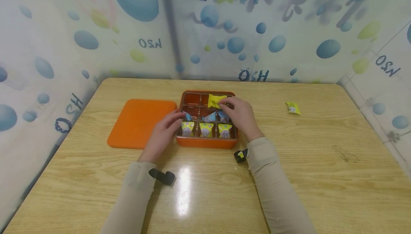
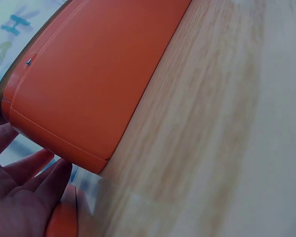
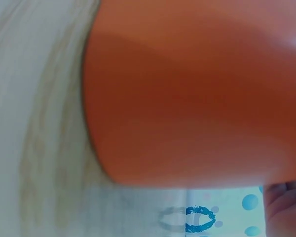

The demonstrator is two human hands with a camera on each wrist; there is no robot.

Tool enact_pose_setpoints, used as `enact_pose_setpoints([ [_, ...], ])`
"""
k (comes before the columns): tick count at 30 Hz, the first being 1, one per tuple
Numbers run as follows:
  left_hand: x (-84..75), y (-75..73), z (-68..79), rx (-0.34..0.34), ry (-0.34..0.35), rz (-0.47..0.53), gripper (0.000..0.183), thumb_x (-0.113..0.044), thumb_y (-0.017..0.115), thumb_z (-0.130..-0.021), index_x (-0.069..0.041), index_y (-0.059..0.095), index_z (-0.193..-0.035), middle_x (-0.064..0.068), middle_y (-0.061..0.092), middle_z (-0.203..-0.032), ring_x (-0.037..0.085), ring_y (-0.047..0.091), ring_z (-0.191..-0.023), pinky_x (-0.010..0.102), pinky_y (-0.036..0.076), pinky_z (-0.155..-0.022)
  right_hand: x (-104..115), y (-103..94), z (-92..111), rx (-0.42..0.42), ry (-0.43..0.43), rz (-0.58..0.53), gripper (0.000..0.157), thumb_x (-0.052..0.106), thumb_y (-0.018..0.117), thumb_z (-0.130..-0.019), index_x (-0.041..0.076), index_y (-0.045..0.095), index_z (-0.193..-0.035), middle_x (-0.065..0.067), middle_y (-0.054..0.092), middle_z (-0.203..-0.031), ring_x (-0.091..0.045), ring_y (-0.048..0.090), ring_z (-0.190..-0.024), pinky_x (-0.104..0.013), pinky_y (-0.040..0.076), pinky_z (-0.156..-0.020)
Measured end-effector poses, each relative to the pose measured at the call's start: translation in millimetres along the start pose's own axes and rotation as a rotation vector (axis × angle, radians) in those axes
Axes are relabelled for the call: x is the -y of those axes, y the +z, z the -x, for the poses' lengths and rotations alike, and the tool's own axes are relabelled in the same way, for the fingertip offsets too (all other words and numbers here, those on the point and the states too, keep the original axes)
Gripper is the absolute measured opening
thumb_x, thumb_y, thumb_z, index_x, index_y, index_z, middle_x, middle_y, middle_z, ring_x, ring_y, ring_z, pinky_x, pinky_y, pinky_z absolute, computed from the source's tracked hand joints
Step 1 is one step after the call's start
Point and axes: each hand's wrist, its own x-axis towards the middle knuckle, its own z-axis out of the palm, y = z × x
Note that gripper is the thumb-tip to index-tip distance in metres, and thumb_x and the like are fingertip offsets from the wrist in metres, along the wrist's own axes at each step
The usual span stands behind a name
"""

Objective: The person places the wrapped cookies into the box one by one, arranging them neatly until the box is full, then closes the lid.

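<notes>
Where the wooden surface (image 1: pixel 205 205) runs back toward a patterned wall (image 1: pixel 106 55), an orange box (image 1: pixel 205 143) stands, an orange lid (image 1: pixel 136 123) beside it. The left hand (image 1: pixel 163 130), its grip loosely spread and empty, rests at the box's left rim; the right hand (image 1: pixel 241 115), nearly closed, pinches a yellow packet (image 1: pixel 215 101) over the back row. Blue packets (image 1: pixel 209 117) occupy the middle.
</notes>
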Motion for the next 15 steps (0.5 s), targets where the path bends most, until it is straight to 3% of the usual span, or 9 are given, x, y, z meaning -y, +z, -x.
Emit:
enact_pose_setpoints([
  [3, -2.8, -0.2, 0.8, 0.002, -0.013, 0.003, 0.031, -0.040, 0.051, -0.089, -0.029, 0.057, -0.118, -0.007, 0.030, -0.142, 0.013, 0.020, -0.131, 0.044, 0.014, -0.106, 1, -0.2, 0, 0.007, -0.006, 0.028, 0.023, 0.034, 0.052, -0.089, 0.024, 0.064, -0.106, 0.005, 0.059, -0.111, -0.016, 0.055, -0.094, -0.036, 0.047, -0.079],
  [11, -30.2, -0.4, 11.3, 0.006, -0.030, 0.011, 0.031, -0.026, 0.049, -0.092, -0.016, 0.055, -0.121, 0.003, 0.029, -0.143, 0.021, 0.019, -0.132, 0.047, 0.013, -0.106, 3, -0.5, 0, 0.039, -0.037, 0.087, 0.024, 0.033, 0.052, -0.090, 0.024, 0.062, -0.110, 0.004, 0.057, -0.114, -0.017, 0.054, -0.099, -0.038, 0.045, -0.083],
  [15, -33.4, -0.4, 12.5, 0.007, -0.030, 0.004, 0.032, -0.025, 0.048, -0.093, -0.014, 0.054, -0.122, 0.004, 0.029, -0.143, 0.021, 0.019, -0.132, 0.046, 0.013, -0.106, 4, -0.2, 0, 0.060, -0.044, 0.106, 0.027, 0.036, 0.051, -0.090, 0.026, 0.061, -0.112, 0.005, 0.056, -0.116, -0.016, 0.053, -0.101, -0.038, 0.044, -0.084],
])
